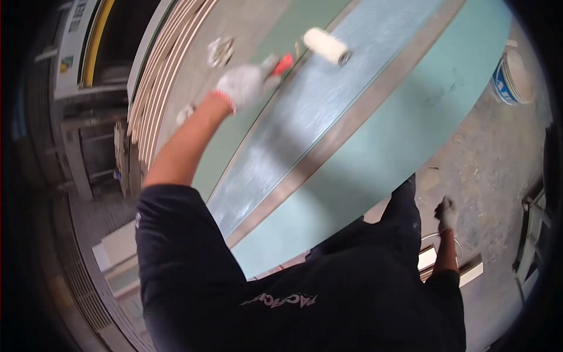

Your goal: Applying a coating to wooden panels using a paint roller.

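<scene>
My left hand, in a white knit glove with a red cuff, is closed around the red handle of a paint roller. The roller's cream sleeve is over the far part of a wet-looking, pale blue strip of board; whether it touches the surface I cannot tell. Pale green board lies along both sides, and a brown band runs beside the strip. Down at my right side, my gloved right hand is curled, apart from the boards. Anything within its fingers is too small to make out.
A white and blue bucket stands on the concrete floor at the far right. Long thin boards are stacked at the left. Crumpled pale scraps lie beyond my left hand. Light offcuts lie near my right forearm.
</scene>
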The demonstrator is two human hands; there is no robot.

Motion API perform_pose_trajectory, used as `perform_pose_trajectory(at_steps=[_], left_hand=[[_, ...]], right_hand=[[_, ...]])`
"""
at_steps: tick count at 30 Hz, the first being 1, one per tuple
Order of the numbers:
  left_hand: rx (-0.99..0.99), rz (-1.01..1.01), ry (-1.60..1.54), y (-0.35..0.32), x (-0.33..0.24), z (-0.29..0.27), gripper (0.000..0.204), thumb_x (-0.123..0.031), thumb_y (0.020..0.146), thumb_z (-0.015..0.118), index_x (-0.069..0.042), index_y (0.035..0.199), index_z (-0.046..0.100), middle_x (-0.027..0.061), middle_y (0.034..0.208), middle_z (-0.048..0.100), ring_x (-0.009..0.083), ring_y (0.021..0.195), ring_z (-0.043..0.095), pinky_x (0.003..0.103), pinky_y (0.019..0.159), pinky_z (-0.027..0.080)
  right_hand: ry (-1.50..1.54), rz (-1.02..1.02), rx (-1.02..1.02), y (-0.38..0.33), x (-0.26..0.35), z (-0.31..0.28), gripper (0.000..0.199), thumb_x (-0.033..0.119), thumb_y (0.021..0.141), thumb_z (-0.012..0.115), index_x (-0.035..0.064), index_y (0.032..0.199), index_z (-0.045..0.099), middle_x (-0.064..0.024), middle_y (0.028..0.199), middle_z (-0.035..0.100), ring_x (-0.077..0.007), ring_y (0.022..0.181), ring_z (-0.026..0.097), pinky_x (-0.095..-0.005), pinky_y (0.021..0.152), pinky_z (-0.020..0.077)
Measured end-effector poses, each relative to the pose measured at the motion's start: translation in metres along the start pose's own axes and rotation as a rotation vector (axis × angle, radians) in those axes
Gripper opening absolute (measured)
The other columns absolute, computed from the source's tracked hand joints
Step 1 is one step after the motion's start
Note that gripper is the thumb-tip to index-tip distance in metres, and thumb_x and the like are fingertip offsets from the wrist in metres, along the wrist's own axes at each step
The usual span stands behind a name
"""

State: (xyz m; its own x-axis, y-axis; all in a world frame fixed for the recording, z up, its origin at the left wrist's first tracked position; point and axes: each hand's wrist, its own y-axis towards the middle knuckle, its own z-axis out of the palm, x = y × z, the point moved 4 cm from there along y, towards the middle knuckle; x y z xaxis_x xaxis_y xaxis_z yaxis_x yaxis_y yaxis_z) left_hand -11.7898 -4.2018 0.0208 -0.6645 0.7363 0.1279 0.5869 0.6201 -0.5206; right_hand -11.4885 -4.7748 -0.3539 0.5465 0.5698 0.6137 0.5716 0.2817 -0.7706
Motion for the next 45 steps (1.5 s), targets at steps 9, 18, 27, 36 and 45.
perform_pose_trajectory(at_steps=[9,18,27,36,45], left_hand=[[0.120,-0.329,-0.154,-0.507,0.147,0.265,0.053,-0.029,0.088,0.063,-0.013,0.137,0.050,0.0241,0.118,0.062,0.0384,0.104,0.063,0.048,0.082,0.051],[-0.032,-0.332,-0.092,-0.443,0.128,0.264,0.058,-0.044,0.096,0.050,-0.014,0.145,0.041,0.0223,0.090,0.069,0.0398,0.078,0.068,0.049,0.071,0.054],[-0.363,-0.043,-0.304,-0.091,0.034,0.087,0.048,-0.049,0.096,0.044,-0.009,0.120,0.058,0.0214,0.106,0.068,0.0372,0.102,0.065,0.045,0.087,0.050],[0.148,-0.308,-0.170,-0.326,0.061,0.218,0.054,-0.046,0.100,0.044,-0.019,0.145,0.034,0.0226,0.088,0.068,0.0387,0.078,0.069,0.049,0.068,0.055],[0.378,-0.558,-0.051,-0.546,0.109,0.253,0.056,-0.042,0.095,0.054,-0.015,0.142,0.042,0.0218,0.095,0.067,0.0389,0.079,0.068,0.050,0.065,0.054]], right_hand=[[-0.287,-0.035,0.152,-0.102,-0.054,0.071,0.032,0.034,0.096,0.059,0.0068,0.113,0.059,0.0003,0.066,0.053,-0.0124,0.052,0.054,-0.0275,0.042,0.0415],[-0.236,0.137,0.095,-0.174,-0.151,0.042,0.028,0.034,0.097,0.056,0.0070,0.105,0.055,-0.0013,0.061,0.051,-0.0141,0.047,0.052,-0.0298,0.039,0.0397],[-0.095,0.154,0.086,-0.157,-0.117,0.060,0.031,0.035,0.099,0.057,0.0076,0.112,0.053,0.0015,0.061,0.048,-0.0114,0.046,0.048,-0.0277,0.039,0.0381],[-0.068,0.075,0.161,-0.151,-0.090,0.110,0.032,0.035,0.097,0.060,0.0080,0.114,0.055,0.0010,0.066,0.051,-0.0113,0.049,0.050,-0.0275,0.042,0.0403],[0.000,0.151,0.095,-0.156,-0.135,0.085,0.033,0.034,0.098,0.056,0.0040,0.112,0.055,-0.0003,0.064,0.050,-0.0124,0.048,0.052,-0.0279,0.039,0.0400]])
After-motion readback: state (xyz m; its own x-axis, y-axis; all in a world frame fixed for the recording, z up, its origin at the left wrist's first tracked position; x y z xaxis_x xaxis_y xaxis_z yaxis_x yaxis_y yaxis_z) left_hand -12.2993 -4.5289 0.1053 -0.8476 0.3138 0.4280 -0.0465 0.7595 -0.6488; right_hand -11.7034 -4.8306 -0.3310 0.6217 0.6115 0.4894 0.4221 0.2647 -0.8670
